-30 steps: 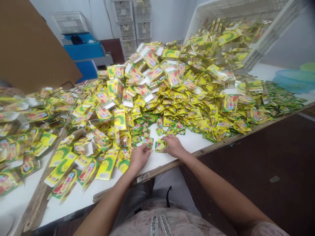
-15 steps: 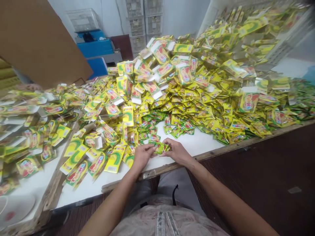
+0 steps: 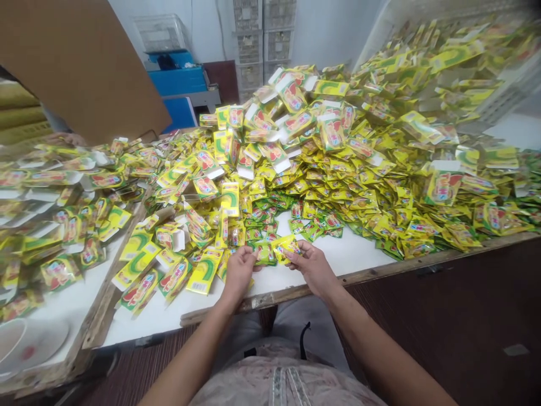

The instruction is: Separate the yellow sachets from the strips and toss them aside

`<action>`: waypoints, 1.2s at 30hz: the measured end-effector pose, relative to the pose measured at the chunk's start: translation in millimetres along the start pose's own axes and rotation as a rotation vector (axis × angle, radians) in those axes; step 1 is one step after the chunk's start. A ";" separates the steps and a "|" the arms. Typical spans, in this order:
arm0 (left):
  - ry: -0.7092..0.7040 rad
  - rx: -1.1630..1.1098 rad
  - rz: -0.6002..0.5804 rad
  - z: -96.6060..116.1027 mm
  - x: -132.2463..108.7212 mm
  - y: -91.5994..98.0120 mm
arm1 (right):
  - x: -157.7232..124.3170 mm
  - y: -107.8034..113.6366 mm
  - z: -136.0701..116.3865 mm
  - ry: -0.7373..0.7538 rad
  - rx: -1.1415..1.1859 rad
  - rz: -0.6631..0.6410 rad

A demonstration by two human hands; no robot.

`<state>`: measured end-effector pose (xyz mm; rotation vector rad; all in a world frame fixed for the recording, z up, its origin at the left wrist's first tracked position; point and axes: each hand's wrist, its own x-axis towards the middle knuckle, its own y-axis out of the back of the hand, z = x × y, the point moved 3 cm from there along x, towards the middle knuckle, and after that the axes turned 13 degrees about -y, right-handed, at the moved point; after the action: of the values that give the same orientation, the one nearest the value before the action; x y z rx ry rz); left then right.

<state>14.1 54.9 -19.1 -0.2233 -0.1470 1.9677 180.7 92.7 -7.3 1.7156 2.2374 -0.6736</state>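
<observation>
Hands meet just above the near edge of the tabletop (image 3: 355, 256), with both bare forearms rising from the lap and converging. The left hand (image 3: 239, 272) is curled, knuckles up, its thumb and fingertips pinched on the left end of a few small sachets (image 3: 274, 250). The right hand (image 3: 313, 269) is turned partly inward and grasps their right end, thumb on top. The small sachets sit between the two hands at the fingertips, over the white surface; whether they touch it cannot be told. Their long axis runs left to right, nearly level, with the printed faces up: green ones toward the left hand, a yellow one toward the right.

Just left of the left hand, flat yellow cartons (image 3: 202, 274) lie fanned on the tabletop. Just beyond the fingertips, loose green sachets (image 3: 321, 223) are scattered around a bare white patch. Farther on, a big heap of yellow packs (image 3: 338, 146) covers the tabletop from left to right. At the far left a brown cardboard sheet (image 3: 84, 62) leans over the heap. Behind it stand a blue machine (image 3: 181, 79) and stacked white crates (image 3: 264, 34) against the wall.
</observation>
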 end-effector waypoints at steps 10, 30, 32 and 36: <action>0.008 -0.140 -0.058 2.7 -20.7 -13.4 | -3.9 -25.2 16.2 0.055 0.068 0.132; -0.544 0.931 0.015 55.6 11.0 18.0 | 1.1 -14.0 5.1 0.189 -0.356 0.306; -0.632 1.274 0.164 75.0 24.7 28.1 | 1.9 -11.9 3.4 0.194 -0.347 0.320; -0.523 1.649 0.036 83.4 47.5 38.4 | 3.4 -13.4 2.8 0.188 -0.356 0.253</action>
<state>-57.3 83.4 50.2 1.3315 1.1097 1.5562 166.7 91.5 -8.5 1.8855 2.0442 -0.0543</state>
